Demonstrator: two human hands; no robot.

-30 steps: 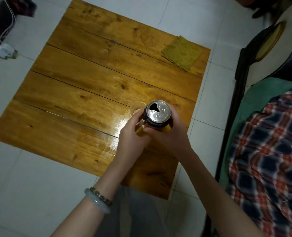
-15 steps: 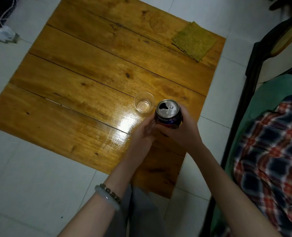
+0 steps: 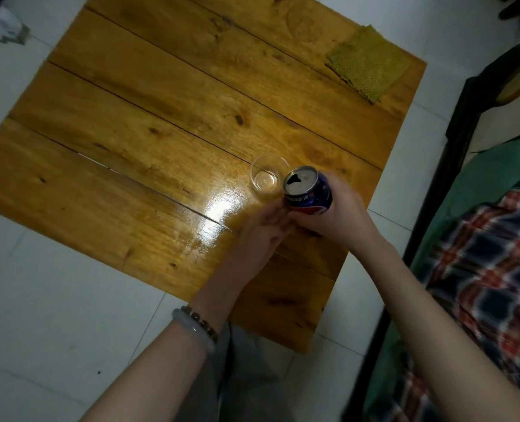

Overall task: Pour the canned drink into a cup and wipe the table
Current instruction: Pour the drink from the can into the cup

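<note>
While right hand (image 3: 344, 219) grips tilted can (image 3: 310, 194) | cup (image 3: 267, 177) just beside

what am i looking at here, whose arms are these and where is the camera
There is no machine: these are a person's two bare arms, filmed by one wide camera worn on their head, looking down. Below is a wooden table. On it are a clear cup, which looks empty, and a green cloth at the far right corner. The right hand has an opened blue can in its grip, tipped toward the cup. The left hand, with bracelets at the wrist, reaches the can's lower edge; whether it holds it is unclear.
</note>
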